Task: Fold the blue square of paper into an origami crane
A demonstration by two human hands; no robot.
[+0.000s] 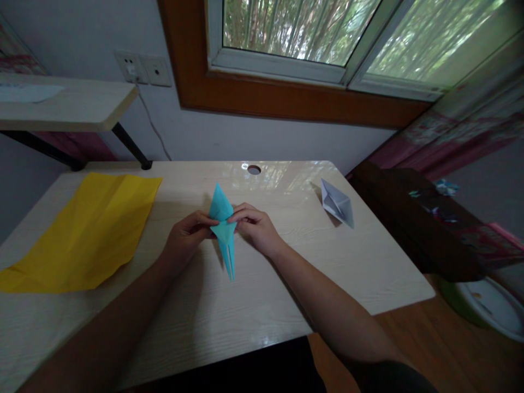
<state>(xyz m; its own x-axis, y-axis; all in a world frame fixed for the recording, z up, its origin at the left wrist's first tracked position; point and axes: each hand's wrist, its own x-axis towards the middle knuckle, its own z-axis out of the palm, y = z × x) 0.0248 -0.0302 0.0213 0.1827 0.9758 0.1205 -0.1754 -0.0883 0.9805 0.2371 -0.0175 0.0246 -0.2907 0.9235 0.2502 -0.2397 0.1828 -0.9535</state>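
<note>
A folded turquoise origami paper [225, 233] is held between both hands, just above the middle of the desk. Its broad pointed flap aims at the window, and two narrow points with a slit between them reach towards me. My left hand [189, 229] pinches its left edge at the waist, thumb and fingers closed on it. On the opposite edge, my right hand [252, 225] grips the paper with its fingers laid over the fold. The underside of the paper and some fingertips are hidden.
A large creased yellow sheet [94, 229] lies on the desk [262, 305] at left. A white folded paper boat [337, 203] stands at the back right. A raised shelf [82, 106] on black legs is at back left, and a cable hole [254, 170] sits near the rear edge.
</note>
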